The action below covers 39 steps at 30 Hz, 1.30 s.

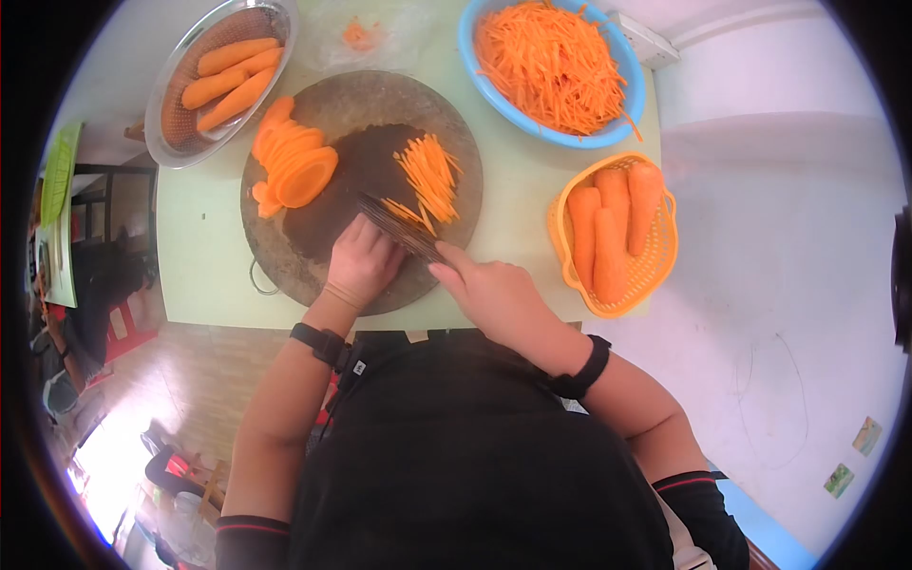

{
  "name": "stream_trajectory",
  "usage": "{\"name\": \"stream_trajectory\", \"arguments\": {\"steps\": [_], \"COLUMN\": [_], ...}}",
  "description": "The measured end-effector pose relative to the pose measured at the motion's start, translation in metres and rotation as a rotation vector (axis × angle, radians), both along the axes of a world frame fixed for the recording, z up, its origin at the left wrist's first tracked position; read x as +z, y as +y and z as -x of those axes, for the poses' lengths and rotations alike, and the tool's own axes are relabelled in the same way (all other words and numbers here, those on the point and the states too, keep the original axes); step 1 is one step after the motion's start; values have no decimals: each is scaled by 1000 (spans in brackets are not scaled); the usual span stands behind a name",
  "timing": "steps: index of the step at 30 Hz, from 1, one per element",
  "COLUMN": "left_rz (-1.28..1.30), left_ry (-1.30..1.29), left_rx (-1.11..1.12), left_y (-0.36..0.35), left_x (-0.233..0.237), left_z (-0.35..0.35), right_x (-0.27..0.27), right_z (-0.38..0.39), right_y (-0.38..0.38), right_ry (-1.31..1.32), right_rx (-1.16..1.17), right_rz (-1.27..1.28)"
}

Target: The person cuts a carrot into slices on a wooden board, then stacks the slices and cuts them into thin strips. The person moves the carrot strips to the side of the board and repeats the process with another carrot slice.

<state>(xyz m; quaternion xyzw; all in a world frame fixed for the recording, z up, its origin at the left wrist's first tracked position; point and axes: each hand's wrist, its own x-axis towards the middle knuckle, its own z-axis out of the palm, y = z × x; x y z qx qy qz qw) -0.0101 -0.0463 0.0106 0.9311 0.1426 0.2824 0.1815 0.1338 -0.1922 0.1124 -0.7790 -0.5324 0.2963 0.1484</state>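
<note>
— Our knife [399,228] runs diagonally across the cutting board [285,242], tip up-left, with our right hand [494,299] wrapped round the handle.
— Our left hand [361,266] curls beside the blade; what it presses is hidden. The blue bowl [465,57] holds shreds, the orange basket [562,252] whole carrots.
</note>
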Motion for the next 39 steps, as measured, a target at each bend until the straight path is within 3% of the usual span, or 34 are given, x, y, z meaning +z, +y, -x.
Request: {"name": "stream_trajectory", "arguments": {"steps": [4,6,9,18,27,34,36,39], "left_rz": [2,-15,-14,-5,2,5,-16,-32], "left_ry": [89,-38,-59,-28,-24,33,-41,-57], "left_rx": [5,20,18,10,-3,9,21,18], "left_y": [1,-1,-1,-1,0,0,-1,-1], "left_x": [-5,-1,-1,1,4,-1,1,-1], "left_z": [1,-6,-6,-3,-3,-1,-6,-5], "right_x": [-8,-9,-7,19,11,-16,-22,-15], "right_z": [-13,-27,-30,-17,-11,-9,-21,-23], "right_y": [13,9,-1,-13,-12,12,7,-5], "right_ry": [63,468,426,231,103,109,448,396], "right_rx": [-53,-246,-240,-71,-44,-71,-254,-209], "right_rz": [52,63,-37,128,43,-12,-80,-105]}}
